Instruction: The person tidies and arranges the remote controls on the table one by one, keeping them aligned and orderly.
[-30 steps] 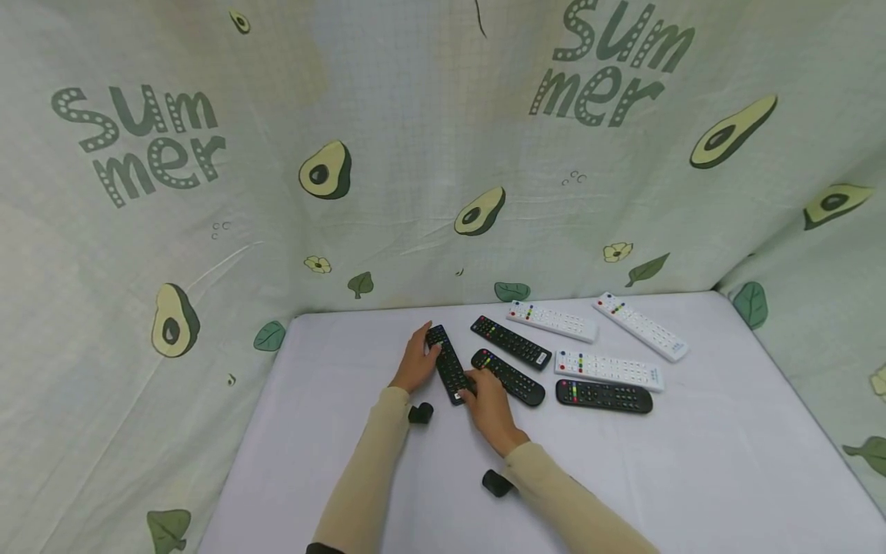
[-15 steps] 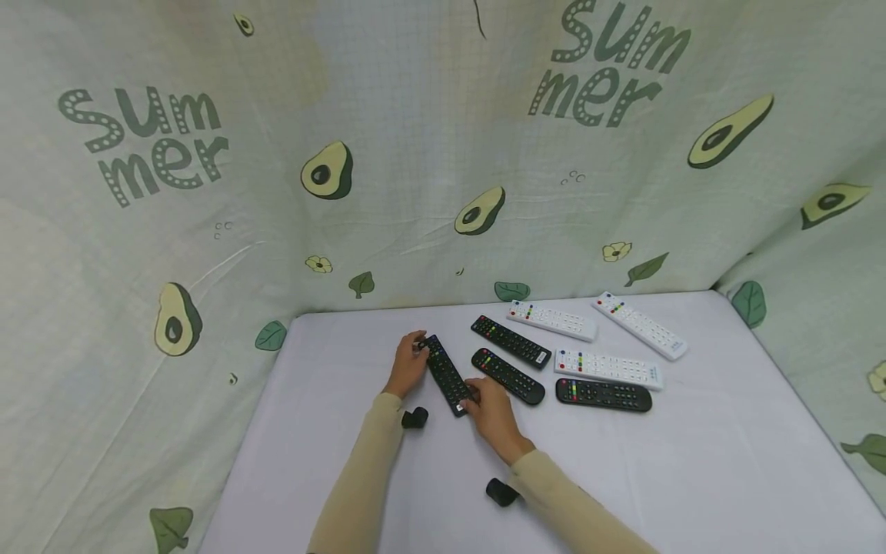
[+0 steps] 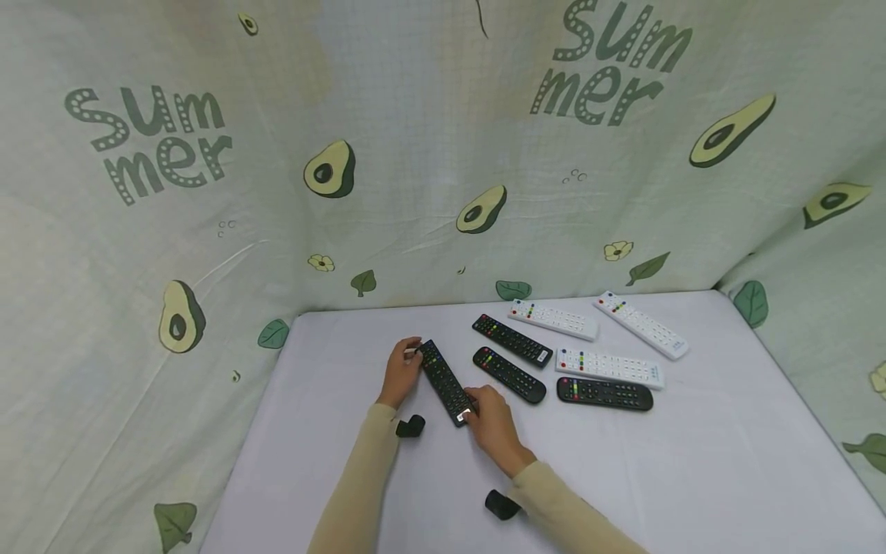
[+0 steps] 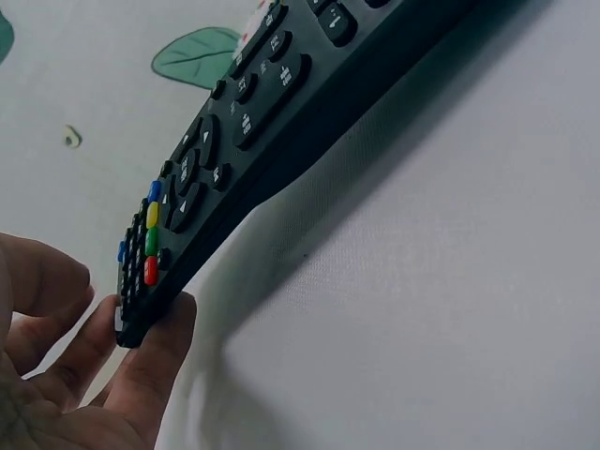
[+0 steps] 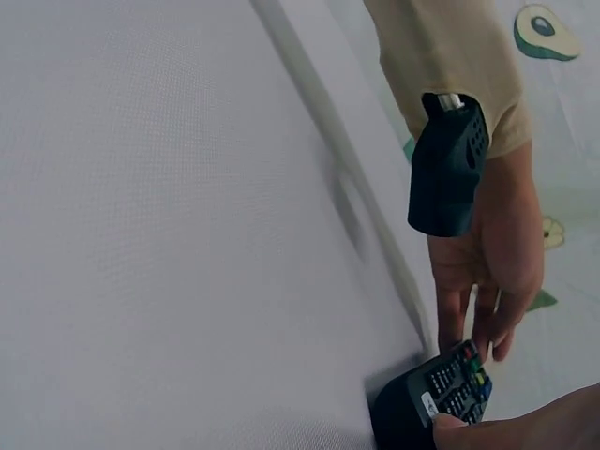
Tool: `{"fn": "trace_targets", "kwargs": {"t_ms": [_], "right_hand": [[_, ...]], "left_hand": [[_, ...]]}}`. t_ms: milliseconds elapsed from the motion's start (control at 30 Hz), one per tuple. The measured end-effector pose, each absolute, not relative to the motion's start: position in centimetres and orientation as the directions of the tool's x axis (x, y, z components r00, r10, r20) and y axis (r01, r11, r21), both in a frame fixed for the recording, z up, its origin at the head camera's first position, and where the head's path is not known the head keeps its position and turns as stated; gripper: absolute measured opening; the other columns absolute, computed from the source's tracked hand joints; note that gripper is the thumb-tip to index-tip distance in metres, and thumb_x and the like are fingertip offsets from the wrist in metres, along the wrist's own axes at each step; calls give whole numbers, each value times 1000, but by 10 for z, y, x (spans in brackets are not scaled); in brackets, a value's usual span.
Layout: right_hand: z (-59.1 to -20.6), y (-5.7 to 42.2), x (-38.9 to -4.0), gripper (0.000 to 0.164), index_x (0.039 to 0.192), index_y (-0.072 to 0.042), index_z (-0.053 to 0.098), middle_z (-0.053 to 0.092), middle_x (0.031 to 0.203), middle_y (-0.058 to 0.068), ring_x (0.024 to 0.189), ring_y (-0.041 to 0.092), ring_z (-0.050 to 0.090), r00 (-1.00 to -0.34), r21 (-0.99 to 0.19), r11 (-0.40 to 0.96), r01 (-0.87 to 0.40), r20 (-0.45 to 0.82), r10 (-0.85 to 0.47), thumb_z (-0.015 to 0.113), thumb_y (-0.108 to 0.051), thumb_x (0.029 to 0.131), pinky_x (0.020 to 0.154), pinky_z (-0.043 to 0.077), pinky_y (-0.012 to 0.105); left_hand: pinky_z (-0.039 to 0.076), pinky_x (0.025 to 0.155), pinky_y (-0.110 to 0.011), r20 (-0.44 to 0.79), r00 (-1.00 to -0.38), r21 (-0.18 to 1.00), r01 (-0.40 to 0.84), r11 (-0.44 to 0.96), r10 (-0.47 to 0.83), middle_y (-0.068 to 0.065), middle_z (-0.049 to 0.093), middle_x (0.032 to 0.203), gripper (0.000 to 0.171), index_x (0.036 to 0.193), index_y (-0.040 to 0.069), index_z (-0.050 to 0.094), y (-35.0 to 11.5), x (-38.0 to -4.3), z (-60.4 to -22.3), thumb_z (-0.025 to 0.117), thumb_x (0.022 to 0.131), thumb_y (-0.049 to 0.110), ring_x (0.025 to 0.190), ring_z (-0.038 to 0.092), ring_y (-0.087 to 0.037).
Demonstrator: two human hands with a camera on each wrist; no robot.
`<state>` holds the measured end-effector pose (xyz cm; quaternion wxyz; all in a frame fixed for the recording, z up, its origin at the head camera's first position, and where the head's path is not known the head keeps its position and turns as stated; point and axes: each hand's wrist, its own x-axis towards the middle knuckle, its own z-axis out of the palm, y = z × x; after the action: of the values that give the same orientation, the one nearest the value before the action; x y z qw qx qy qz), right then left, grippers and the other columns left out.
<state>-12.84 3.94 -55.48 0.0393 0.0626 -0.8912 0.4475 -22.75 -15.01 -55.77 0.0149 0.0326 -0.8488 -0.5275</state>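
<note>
A long black remote control with coloured buttons lies slantwise between the two hands in the head view. The right hand grips its near end, thumb by the white label; the right wrist view also shows this thumb on the remote's face. At the far end is the left hand. Seen from the left wrist, its fingertips pinch the tip beside the coloured buttons, while another finger stays off the remote. A shadow lies on the cloth below the remote. The right hand's other fingers are mostly hidden.
Right of the hands lie more black remotes and white remotes. A white cloth covers the table. An avocado-print curtain hangs behind. Black cameras sit at the wrists.
Both hands have drawn the remote slightly nearer the person and to the left, away from the other remotes. The left hand's fingers have shifted at the remote's far end.
</note>
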Motion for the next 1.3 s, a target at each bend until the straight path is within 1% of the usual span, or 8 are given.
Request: {"fn": "trace_targets", "kwargs": {"t_ms": [267, 400, 567, 767, 933, 1033, 1100, 1300], "right_hand": [[-556, 37, -119, 40, 124, 8, 70, 68, 102, 13, 93, 28, 69, -990, -806, 574, -141, 123, -71, 78, 8, 85, 81, 58, 45], [-558, 35, -115, 40, 123, 6, 70, 68, 101, 11, 92, 25, 69, -990, -834, 535, -138, 117, -74, 78, 8, 84, 80, 59, 38], [-559, 33, -109, 40, 120, 7, 71, 69, 97, 11, 86, 21, 68, -992, -884, 452, -121, 87, -96, 80, 9, 81, 73, 59, 28], [-558, 26, -99, 43, 122, 10, 69, 69, 101, 15, 88, 22, 67, -989, -923, 373, -99, 48, -143, 81, 9, 81, 72, 59, 25], [-555, 18, -91, 51, 130, 11, 65, 68, 109, 17, 90, 22, 66, -983, -945, 322, -57, -3, -181, 81, 7, 82, 69, 56, 23], [-553, 11, -87, 53, 133, 10, 63, 68, 110, 17, 90, 20, 66, -978, -950, 309, -43, -22, -206, 81, 6, 83, 69, 56, 23], [-554, 7, -84, 54, 134, 10, 62, 68, 111, 15, 90, 19, 65, -974, -952, 306, -35, -36, -222, 81, 5, 83, 69, 55, 23], [-556, -4, -79, 56, 136, 10, 60, 67, 112, 14, 91, 18, 65, -964, -956, 292, -19, -60, -261, 81, 3, 84, 71, 56, 24]], "left_hand": [[50, 107, -54, -21, -995, 910, -59, 410, -97, -20, 59, 145, 36, 141, 1, 60, -156, -217, -558, 55, 106, 7, 126, 59, -37], [49, 108, -54, -24, -995, 907, -64, 417, -100, -21, 58, 146, 38, 143, 0, 59, -158, -212, -556, 54, 106, 8, 127, 59, -37], [48, 108, -54, -33, -994, 891, -74, 448, -100, -20, 59, 143, 37, 141, 1, 62, -163, -205, -556, 54, 106, 10, 126, 58, -37], [48, 109, -55, -18, -996, 859, -61, 508, -89, -20, 64, 136, 33, 135, 0, 67, -173, -198, -558, 55, 105, 8, 124, 60, -38], [47, 110, -57, -19, -997, 842, -54, 537, -71, -20, 66, 134, 31, 131, 1, 70, -184, -190, -557, 55, 105, 5, 124, 60, -38], [50, 106, -55, -20, -998, 832, -49, 553, -58, -20, 67, 134, 30, 130, 1, 71, -192, -188, -557, 53, 105, 4, 121, 63, -36], [53, 101, -52, -19, -999, 826, -44, 561, -51, -20, 68, 132, 29, 127, 1, 72, -196, -186, -556, 54, 105, 2, 115, 65, -35], [57, 84, -36, -30, -998, 811, -57, 583, -56, -19, 72, 125, 27, 122, 1, 76, -209, -184, -557, 57, 103, 0, 102, 69, -28]]}}
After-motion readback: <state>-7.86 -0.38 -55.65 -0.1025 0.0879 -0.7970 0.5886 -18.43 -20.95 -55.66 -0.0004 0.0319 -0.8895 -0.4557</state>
